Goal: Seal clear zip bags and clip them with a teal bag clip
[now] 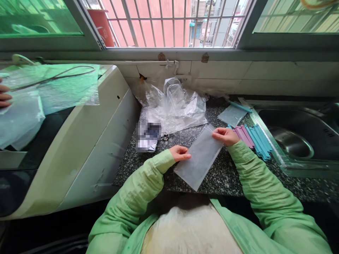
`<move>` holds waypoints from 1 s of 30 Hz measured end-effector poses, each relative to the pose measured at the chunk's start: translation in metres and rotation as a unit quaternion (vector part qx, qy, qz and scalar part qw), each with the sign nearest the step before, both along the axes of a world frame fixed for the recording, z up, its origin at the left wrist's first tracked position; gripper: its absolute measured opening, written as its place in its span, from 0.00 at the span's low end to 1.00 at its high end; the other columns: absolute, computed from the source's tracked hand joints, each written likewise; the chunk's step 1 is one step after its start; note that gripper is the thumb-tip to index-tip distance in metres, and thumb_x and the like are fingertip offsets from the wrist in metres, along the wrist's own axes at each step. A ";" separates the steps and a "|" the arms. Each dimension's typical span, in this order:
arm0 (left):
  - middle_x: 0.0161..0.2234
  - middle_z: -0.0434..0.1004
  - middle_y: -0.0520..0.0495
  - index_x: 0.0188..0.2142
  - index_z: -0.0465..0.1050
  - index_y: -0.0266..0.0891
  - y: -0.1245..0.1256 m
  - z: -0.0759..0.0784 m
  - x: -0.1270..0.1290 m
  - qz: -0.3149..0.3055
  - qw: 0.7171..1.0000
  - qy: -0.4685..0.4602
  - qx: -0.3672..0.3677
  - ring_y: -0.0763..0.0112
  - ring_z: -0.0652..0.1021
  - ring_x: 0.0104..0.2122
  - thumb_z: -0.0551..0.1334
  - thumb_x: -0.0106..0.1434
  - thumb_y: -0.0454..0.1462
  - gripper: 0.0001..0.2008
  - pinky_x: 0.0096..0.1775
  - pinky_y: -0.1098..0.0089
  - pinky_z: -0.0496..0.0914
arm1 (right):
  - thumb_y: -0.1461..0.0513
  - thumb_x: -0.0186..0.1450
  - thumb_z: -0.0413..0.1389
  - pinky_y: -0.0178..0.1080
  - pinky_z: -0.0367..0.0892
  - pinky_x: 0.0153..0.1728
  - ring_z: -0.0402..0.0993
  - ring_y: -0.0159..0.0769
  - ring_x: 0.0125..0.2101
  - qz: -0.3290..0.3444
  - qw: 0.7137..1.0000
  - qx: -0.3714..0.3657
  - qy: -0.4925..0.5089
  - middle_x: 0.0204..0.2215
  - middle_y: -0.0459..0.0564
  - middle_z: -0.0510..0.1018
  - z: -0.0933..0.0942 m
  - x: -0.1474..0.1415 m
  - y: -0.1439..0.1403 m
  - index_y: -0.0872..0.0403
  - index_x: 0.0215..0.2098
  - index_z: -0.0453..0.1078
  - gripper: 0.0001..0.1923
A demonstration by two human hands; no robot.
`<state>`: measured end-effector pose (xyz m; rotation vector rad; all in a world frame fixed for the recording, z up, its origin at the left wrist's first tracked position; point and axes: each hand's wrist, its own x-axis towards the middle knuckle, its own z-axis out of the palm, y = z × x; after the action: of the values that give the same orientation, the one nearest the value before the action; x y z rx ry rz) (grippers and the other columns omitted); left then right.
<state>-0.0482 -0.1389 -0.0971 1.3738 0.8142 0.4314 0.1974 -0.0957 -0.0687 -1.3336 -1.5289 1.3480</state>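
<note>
A long clear plastic bag [199, 158] lies flat on the speckled granite counter [225, 176] in front of me. My left hand [179, 153] pinches its left edge near the middle. My right hand [225, 135] grips its far top corner. Both arms wear light green sleeves. Just right of my right hand lies a row of pink sealing clips [244, 137] and blue sealing clips [260, 141], side by side.
A heap of crumpled clear plastic bags [173, 106] sits at the back of the counter. A steel sink [296, 139] is at right. A white appliance [79, 141] stands left, with plastic sheets [47, 91] on it and another person's fingers [4, 96] at the edge.
</note>
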 end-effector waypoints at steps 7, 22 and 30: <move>0.12 0.48 0.59 0.15 0.53 0.38 0.005 -0.007 0.006 0.061 0.998 0.001 0.028 0.84 0.52 0.15 0.58 0.42 0.60 0.28 0.19 0.73 0.44 | 0.45 0.40 0.60 0.31 0.52 0.19 0.57 0.25 0.18 0.035 0.999 0.030 -0.025 0.15 0.42 0.64 -0.006 -0.015 -0.003 0.56 0.18 0.65 0.23; 0.13 0.50 0.58 0.13 0.55 0.36 0.000 -0.004 0.006 0.024 0.999 -0.010 0.030 0.84 0.54 0.15 0.61 0.41 0.58 0.28 0.20 0.74 0.46 | 0.47 0.40 0.61 0.31 0.52 0.18 0.58 0.25 0.17 0.046 0.998 -0.024 0.016 0.15 0.42 0.66 -0.009 -0.017 -0.004 0.57 0.19 0.65 0.22; 0.11 0.50 0.59 0.14 0.55 0.36 -0.001 -0.001 0.010 0.066 0.998 0.003 0.017 0.85 0.53 0.13 0.60 0.42 0.58 0.27 0.18 0.75 0.44 | 0.47 0.42 0.60 0.31 0.50 0.20 0.56 0.24 0.19 0.087 0.996 -0.015 -0.002 0.15 0.41 0.63 -0.009 -0.025 -0.006 0.58 0.19 0.65 0.22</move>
<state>-0.0383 -0.1401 -0.0985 1.3577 0.9109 0.5462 0.1726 -0.1016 -0.0777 -1.2450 -1.6658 1.4797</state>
